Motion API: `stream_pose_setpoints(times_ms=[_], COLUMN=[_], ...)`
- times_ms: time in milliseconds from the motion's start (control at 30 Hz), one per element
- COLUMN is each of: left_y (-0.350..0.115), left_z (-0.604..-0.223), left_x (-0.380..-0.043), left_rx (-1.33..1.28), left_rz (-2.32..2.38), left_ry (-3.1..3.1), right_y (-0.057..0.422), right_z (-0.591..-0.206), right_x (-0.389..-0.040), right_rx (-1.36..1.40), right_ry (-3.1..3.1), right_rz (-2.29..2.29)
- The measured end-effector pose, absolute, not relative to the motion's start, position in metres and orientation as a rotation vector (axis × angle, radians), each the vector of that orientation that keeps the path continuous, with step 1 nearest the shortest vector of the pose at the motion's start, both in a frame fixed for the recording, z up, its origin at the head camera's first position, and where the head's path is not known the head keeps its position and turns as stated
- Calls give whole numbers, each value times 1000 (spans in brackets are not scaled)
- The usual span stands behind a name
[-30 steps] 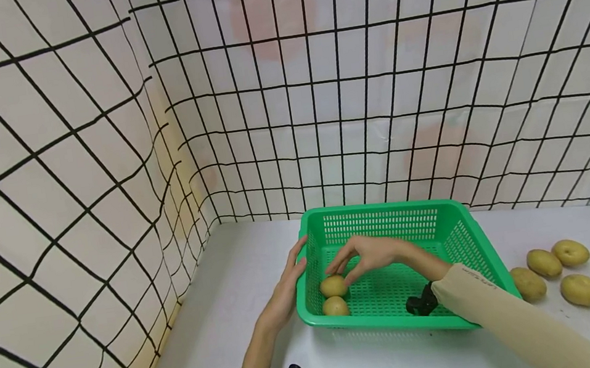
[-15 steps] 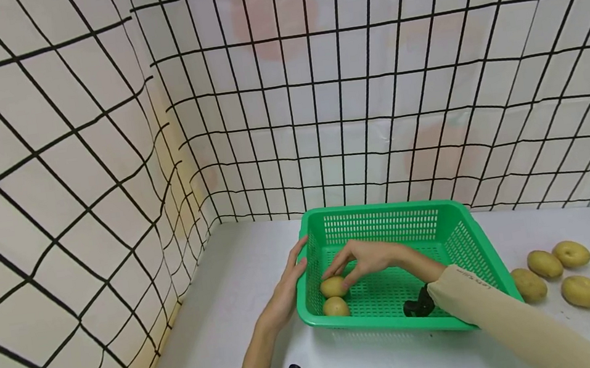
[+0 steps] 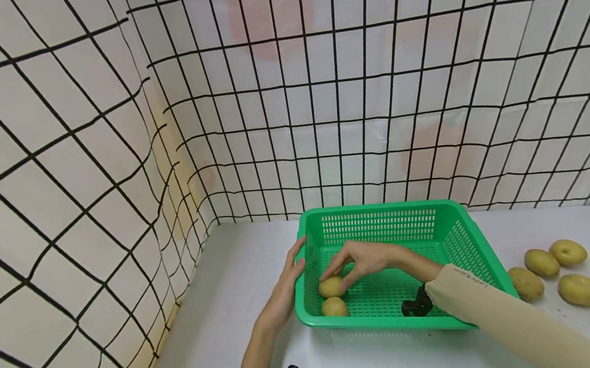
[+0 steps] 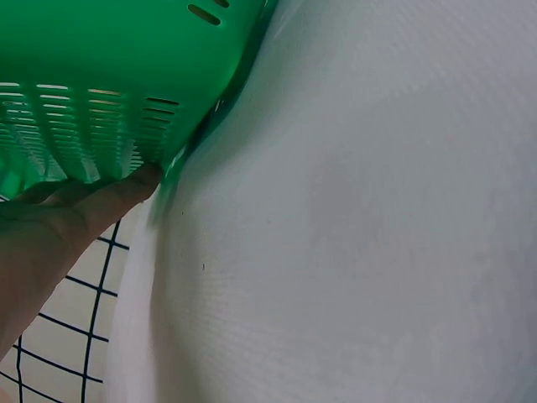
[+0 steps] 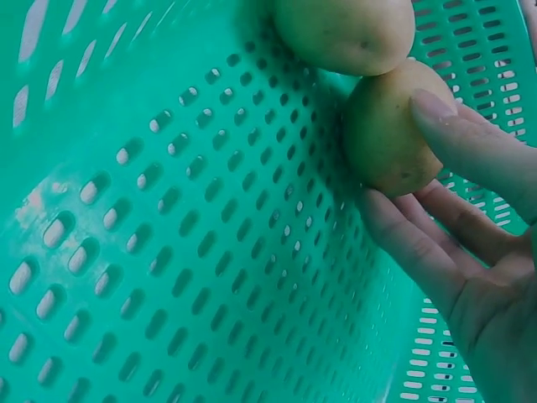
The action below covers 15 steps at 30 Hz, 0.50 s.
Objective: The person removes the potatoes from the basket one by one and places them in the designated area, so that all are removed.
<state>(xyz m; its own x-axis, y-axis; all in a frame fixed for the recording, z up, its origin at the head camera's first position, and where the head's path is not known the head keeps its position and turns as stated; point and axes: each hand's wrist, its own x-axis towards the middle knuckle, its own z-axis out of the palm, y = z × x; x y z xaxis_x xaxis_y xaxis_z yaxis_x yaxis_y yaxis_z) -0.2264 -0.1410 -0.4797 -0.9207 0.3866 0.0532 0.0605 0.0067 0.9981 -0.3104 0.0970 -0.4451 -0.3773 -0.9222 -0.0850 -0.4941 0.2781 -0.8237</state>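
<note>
A green plastic basket (image 3: 380, 321) with slotted walls stands on the white table. Inside it, at the left end, lie two potatoes: a front potato (image 3: 335, 307) in the corner and a rear potato (image 3: 330, 287) touching it. My right hand (image 3: 363, 259) reaches in from the right and pinches the rear potato between thumb and fingers, as the right wrist view shows with that same potato (image 5: 390, 138) low against the basket floor. Along the basket's left side lies my left hand (image 3: 283, 294), fingers extended against the outer wall; its fingers (image 4: 117, 197) show there in the left wrist view.
Several loose potatoes (image 3: 578, 290) lie on the table (image 3: 375, 366) right of the basket. White walls with black netting (image 3: 342, 100) rise behind and on the left. My right forearm (image 3: 489, 301) crosses the basket's front right rim.
My right hand has shifted slightly left and down over the rear potato, still pinching it. The left hand and basket stay in place.
</note>
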Motion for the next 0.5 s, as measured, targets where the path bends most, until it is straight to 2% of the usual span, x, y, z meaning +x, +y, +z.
stream_pose_setpoints(times_ms=[500], left_y=[-141], left_z=[-479], left_x=[-226], left_rx=[435], left_rz=[2008], left_ry=[2055], right_y=[100], right_z=[-439], right_x=[-312], right_rx=[-1315], right_ry=[2022], right_rz=[-914])
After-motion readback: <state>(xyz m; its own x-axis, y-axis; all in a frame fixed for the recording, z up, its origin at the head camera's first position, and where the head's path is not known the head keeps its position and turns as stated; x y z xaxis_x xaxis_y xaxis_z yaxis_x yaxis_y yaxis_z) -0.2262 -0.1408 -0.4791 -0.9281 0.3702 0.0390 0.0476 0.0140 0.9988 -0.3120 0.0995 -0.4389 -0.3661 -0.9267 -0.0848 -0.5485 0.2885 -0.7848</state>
